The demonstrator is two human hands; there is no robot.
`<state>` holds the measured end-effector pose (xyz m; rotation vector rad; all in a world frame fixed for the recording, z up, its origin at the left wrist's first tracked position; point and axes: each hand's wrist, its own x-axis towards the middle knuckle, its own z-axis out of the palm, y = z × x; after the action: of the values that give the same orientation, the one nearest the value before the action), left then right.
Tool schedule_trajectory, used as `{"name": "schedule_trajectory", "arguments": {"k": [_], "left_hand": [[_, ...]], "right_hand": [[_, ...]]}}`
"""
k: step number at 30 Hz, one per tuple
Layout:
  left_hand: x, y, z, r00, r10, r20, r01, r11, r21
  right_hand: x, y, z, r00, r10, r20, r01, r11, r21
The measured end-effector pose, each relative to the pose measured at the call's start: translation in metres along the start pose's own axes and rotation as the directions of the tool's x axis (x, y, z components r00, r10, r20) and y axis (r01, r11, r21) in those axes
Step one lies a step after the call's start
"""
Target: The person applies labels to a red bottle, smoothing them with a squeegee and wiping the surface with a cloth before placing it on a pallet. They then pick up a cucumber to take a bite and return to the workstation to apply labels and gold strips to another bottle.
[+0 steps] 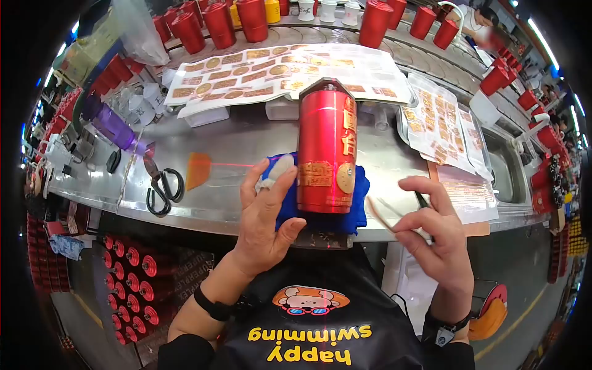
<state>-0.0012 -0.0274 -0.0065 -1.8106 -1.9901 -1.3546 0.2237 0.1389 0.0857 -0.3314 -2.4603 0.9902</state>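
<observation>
My left hand point(268, 213) lies spread on the blue cloth point(361, 184), fingers against the red bottle point(325, 148) lying there at the table point(240, 143) edge; my right hand point(431, 231) pinches a thin stick point(377, 214)

A long, shiny metal tabletop point(234, 145) runs across from 9 o'clock to 3 o'clock. At 3 o'clock a metal sink point(505, 166) is set into it. Far back at 12 o'clock, tall red cups point(219, 24) stand in a row along the back edge. Under the tabletop, at 8 o'clock, a stack of red cups point(150, 266) lies sideways in rows in the dark. The floor point(518, 265) at 4 o'clock is grey, with a yellow line point(512, 324) painted on it. Bright white lamps point(546, 53) glow at 2 o'clock, and the metal shines under them.
</observation>
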Motion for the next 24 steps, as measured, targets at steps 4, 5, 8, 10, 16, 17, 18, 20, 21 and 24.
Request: {"name": "schedule_trajectory", "arguments": {"k": [4,5,8,10,16,17,18,20,21,24], "left_hand": [[0.025,0.024,-0.014,0.995,0.009,0.098,0.014,0.971,-0.239],[0.026,0.026,-0.013,0.992,0.024,0.124,0.009,0.965,-0.263],[0.011,0.018,-0.008,0.986,-0.125,0.113,0.149,0.958,-0.243],[0.005,0.013,-0.005,0.978,-0.196,0.073,0.208,0.948,-0.240],[-0.005,0.007,0.006,0.917,-0.391,0.073,0.394,0.865,-0.312],[-0.006,0.006,0.007,0.915,-0.399,0.063,0.397,0.857,-0.329],[-0.005,0.005,0.009,0.912,-0.406,0.053,0.398,0.849,-0.346],[-0.007,0.003,0.011,0.908,-0.417,0.045,0.403,0.836,-0.372],[-0.009,0.002,0.011,0.905,-0.422,0.048,0.407,0.831,-0.379],[-0.011,-0.002,0.012,0.895,-0.444,0.043,0.421,0.808,-0.412]], "right_hand": [[0.025,-0.019,0.023,0.989,-0.110,0.097,0.104,0.992,0.071],[0.027,-0.019,0.029,0.991,-0.099,0.085,0.094,0.994,0.064],[0.029,-0.007,0.047,0.997,-0.060,0.051,0.059,0.998,0.019],[0.026,0.004,0.053,1.000,-0.018,0.022,0.019,1.000,-0.013],[0.024,0.011,0.060,0.996,0.088,-0.006,-0.088,0.996,-0.011],[0.024,0.012,0.060,0.995,0.098,-0.005,-0.098,0.995,-0.011],[0.024,0.013,0.060,0.994,0.106,-0.004,-0.106,0.994,-0.012],[0.022,0.015,0.061,0.993,0.121,-0.010,-0.122,0.993,-0.012],[0.021,0.015,0.061,0.992,0.129,-0.013,-0.129,0.992,-0.010],[0.021,0.013,0.060,0.985,0.170,-0.034,-0.170,0.985,0.027]]}}
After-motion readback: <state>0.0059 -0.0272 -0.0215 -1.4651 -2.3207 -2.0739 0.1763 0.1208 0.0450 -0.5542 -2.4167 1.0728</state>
